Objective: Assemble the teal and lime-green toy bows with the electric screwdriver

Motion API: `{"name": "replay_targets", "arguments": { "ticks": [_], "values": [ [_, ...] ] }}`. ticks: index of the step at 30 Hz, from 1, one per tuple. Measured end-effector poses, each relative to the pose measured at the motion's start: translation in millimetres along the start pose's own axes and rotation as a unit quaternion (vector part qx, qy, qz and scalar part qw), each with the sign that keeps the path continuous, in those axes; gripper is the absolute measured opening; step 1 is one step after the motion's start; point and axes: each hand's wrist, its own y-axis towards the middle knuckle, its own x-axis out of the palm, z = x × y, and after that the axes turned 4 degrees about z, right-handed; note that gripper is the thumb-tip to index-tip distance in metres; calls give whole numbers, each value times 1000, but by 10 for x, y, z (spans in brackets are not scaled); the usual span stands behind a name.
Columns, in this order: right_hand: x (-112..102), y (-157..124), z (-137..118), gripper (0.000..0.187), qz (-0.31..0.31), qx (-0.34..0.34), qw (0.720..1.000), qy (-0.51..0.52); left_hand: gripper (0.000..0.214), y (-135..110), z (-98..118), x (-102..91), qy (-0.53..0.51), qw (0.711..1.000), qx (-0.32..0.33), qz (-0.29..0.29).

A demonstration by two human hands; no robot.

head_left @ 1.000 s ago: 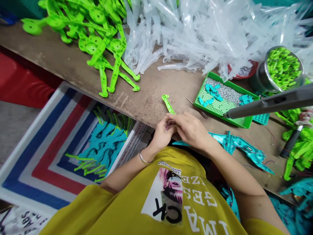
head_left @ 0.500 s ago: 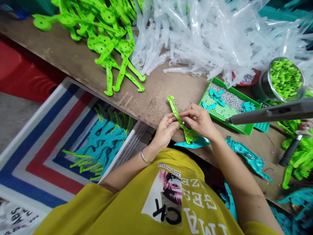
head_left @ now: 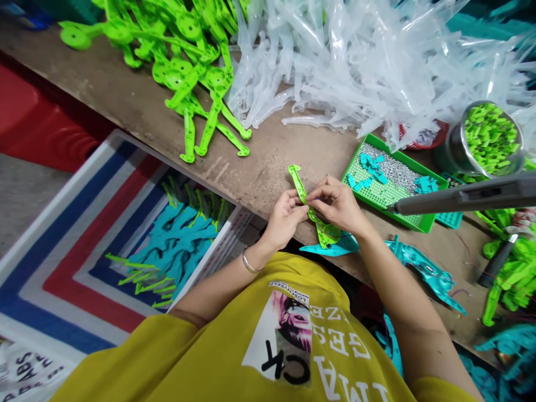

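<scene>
A long bright green plastic part with a hooked end slants between my hands at the bench edge. My left hand is closed on it, fingers and thumb pinching its middle. From the other side, my right hand is also closed, its thumb and index finger pinched against the part. Whatever is between those right fingertips is too small or hidden to name. The wide lower end of the green part lies over a turquoise plastic shell close to my shirt.
Bright green parts and translucent plastic pieces are heaped behind. At right stand a green tray of small metal bits, a metal cup of green pieces and a grey electric screwdriver. A striped box holds turquoise parts at left.
My right fingertips have shifted slightly on the green part. A small shiny bit visible beside them earlier no longer shows clearly. My left hand keeps its hold.
</scene>
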Motion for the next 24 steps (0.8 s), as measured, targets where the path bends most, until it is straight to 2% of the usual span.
{"name": "replay_targets", "arguments": {
  "ticks": [6, 12, 18, 21, 24],
  "values": [
    [-33, 16, -58, 15, -23, -12, 999, -31, 40, 58, -36, 44, 22, 999, 20, 22],
    [-111, 91, -215, 21, -18, -57, 997, -43, 41, 62, -37, 72, 27, 999, 18, 30],
    [-134, 181, -313, 38, -95, -96, 990, -35, 40, 83, -60, 65, 6, 999, 28, 26],
    [-102, 216, -294, 29, -98, -101, 989, -34, 39, 88, -76, 52, 14, 999, 31, 22],
    [-60, 248, -234, 20, -73, -95, 992, -47, 40, 85, -78, 47, 14, 1000, 18, 20]
  ]
}}
